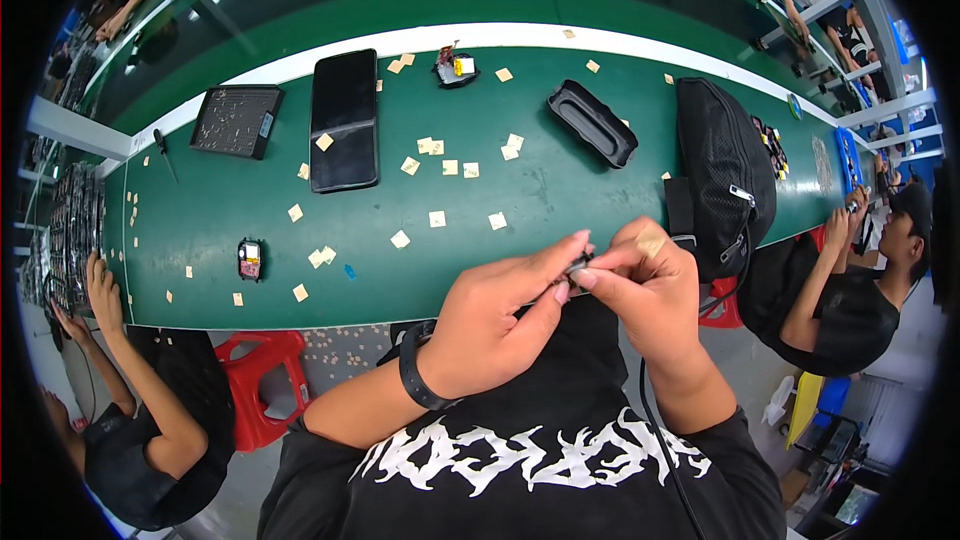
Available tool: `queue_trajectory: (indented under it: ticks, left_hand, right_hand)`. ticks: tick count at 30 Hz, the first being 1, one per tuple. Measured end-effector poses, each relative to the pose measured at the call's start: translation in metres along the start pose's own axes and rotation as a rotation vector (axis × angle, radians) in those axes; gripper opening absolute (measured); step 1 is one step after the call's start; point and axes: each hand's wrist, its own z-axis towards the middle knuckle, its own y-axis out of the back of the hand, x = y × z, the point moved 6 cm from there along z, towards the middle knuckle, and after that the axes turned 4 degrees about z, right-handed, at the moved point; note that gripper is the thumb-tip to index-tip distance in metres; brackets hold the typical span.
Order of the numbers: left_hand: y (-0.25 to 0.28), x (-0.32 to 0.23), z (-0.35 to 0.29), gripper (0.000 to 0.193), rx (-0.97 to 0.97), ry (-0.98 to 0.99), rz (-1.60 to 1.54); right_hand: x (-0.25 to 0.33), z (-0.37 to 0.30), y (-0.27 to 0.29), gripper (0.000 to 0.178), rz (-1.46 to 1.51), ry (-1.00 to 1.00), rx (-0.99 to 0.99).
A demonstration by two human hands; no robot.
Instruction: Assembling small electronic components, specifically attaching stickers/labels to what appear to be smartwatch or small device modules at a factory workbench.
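Note:
Just over the table's near edge, my two hands meet around a small dark part (579,264). My left hand (495,325) grips it between thumb and fingers, with a black band on the wrist. Thumb and forefinger of my right hand (650,290) pinch at the same piece from the other side. Fingers cover most of it, so its exact kind is hidden. A pale square sticker (650,244) clings to my right hand. On the table to the left lies a small open device (250,260) with its inner parts showing; another opened device (457,68) sits at the far edge.
Many pale paper squares (437,219) dot the green table (400,285). A black phone-like slab (344,120), a shallow black tray (236,120), a long black tray (592,124) and a screwdriver (163,148) lie there. At right stands a black bag (722,175). People work on both sides.

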Motion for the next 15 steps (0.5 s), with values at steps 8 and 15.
queue_trajectory:
  ticks: [8, 15]
  left_hand:
    - [-0.001, 0.012, -0.007, 0.049, 0.094, 0.128, -0.106]
    - [-0.001, 0.008, -0.006, 0.049, 0.095, 0.364, -0.633]
  right_hand:
    - [-0.009, 0.009, -0.008, 0.024, 0.260, -0.310, 0.000]
    - [0.038, -0.005, -0.013, 0.047, -0.582, 0.655, 0.180]
